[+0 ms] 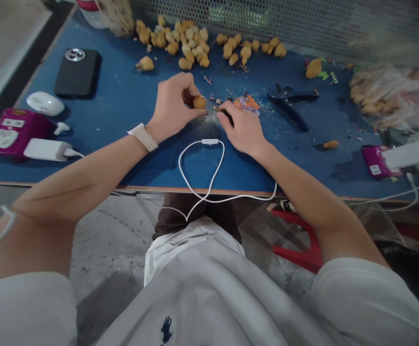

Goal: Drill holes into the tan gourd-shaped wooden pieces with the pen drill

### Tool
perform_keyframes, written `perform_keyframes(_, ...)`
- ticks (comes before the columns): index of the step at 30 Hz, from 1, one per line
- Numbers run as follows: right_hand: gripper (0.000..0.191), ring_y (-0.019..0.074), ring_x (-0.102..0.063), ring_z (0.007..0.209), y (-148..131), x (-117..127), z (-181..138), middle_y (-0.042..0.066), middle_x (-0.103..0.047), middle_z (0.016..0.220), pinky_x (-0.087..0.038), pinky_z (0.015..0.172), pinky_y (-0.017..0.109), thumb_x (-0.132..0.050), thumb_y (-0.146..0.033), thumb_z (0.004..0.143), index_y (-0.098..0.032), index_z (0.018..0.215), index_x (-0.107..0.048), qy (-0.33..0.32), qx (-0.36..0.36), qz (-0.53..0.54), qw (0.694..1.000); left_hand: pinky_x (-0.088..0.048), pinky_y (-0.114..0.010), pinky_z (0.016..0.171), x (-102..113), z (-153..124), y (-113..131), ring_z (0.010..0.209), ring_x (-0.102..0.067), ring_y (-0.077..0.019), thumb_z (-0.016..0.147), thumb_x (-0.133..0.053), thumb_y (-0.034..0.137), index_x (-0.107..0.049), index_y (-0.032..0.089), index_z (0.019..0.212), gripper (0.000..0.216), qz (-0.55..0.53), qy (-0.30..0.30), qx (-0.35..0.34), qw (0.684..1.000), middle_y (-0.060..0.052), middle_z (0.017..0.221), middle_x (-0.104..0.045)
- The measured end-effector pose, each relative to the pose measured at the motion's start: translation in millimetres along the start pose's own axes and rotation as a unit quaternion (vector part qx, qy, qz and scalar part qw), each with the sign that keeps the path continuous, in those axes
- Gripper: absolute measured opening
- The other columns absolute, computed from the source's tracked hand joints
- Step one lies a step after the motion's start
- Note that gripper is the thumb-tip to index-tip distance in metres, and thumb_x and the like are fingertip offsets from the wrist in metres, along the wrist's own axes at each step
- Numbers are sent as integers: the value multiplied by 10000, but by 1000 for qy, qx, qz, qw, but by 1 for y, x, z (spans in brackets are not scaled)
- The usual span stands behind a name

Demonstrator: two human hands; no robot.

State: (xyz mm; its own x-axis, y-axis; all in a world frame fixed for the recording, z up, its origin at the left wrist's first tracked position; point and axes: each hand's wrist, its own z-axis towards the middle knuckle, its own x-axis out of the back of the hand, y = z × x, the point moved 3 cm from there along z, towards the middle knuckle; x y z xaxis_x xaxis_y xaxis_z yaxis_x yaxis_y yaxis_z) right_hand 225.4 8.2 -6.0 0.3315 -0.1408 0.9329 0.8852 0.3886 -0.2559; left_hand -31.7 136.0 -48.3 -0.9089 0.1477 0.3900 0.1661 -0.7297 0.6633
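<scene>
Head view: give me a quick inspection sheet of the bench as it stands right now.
surface: blue tabletop, scattered with debris
job's things: tan gourd-shaped pieces; orange-and-purple scraps
clutter: black phone, black pliers, magenta power strip
grippers: left hand pinches a tan piece; right hand grips something dark, unclear
cables: white cable draped over the table edge
surroundings: wire mesh, red stool, concrete floor

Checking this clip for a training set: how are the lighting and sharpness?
Head view: soft, even light with mild shadow beside the phone and no strong glare; the left hand looks fairly sharp; the bag at the right edge is smeared; wide-angle distortion enlarges the near arms.
</scene>
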Motion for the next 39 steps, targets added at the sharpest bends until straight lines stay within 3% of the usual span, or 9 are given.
perform_keyframes(5,684,395,-880,1144,0,1,-1,129,-941,1240,-639,983,498,-271,-686,1385,-305,1632,-783,1,6,7,1000,-546,-464,751,1,-2,9,893,-635,-213,836,-1217,785,-647,300,985,763,23,36,-10,999,-10,1080,-788)
perform_keyframes(13,720,384,-882,1107,4,-1,0,120,-942,1250,-648,976,494,-226,-741,1382,-333,1624,-768,12,17,11,1000,-508,-466,741,4,4,-3,895,-570,-201,844,-1227,797,-574,304,988,831,54,17,-33,998,-9,1067,-703)
perform_keyframes(19,724,399,-879,1130,0,3,0,148,-953,1326,-640,981,503,-240,-706,1376,-306,1609,-796,-6,0,11,1000,-530,-447,746,1,2,21,897,-560,-228,798,-1266,608,-560,310,955,782,72,47,-30,996,-7,1057,-694)
perform_keyframes(23,694,390,-873,1138,0,3,-1,140,-948,1311,-636,994,491,-271,-708,1379,-316,1670,-764,-15,-1,5,1000,-548,-485,761,0,2,29,915,-571,-263,847,-1236,627,-562,323,956,747,72,46,-24,996,-29,1055,-672)
perform_keyframes(27,741,370,-873,1098,2,1,-1,125,-945,1274,-637,972,470,-231,-764,1374,-329,1684,-744,2,15,8,1000,-519,-485,756,0,5,19,934,-551,-273,882,-1195,700,-541,331,952,755,57,34,-31,997,-36,1068,-671)
perform_keyframes(30,767,369,-875,1071,1,3,-1,119,-947,1229,-642,967,478,-204,-775,1368,-333,1650,-763,0,8,9,1000,-511,-483,739,-1,5,16,922,-520,-271,799,-1226,686,-544,339,933,777,59,49,-33,996,-35,1080,-693)
perform_keyframes(32,767,377,-879,1081,-1,5,-1,122,-949,1228,-645,963,484,-210,-779,1364,-334,1641,-770,-3,2,7,1000,-527,-495,724,-1,5,23,888,-502,-260,732,-1250,652,-550,338,913,789,63,59,-34,996,-34,1098,-703)
perform_keyframes(36,766,378,-883,1099,-3,6,-1,123,-948,1239,-650,961,483,-201,-765,1368,-334,1641,-771,-5,2,8,1000,-575,-573,753,0,3,42,885,-585,-309,770,-1191,606,-574,359,890,675,74,71,-19,995,-53,1111,-721)
perform_keyframes(39,775,377,-887,1104,-3,6,-1,122,-942,1222,-653,969,483,-195,-776,1367,-334,1648,-767,-6,4,7,1000,-572,-594,764,1,3,43,894,-605,-328,764,-1194,618,-589,365,879,666,70,66,-8,995,-66,1112,-723)
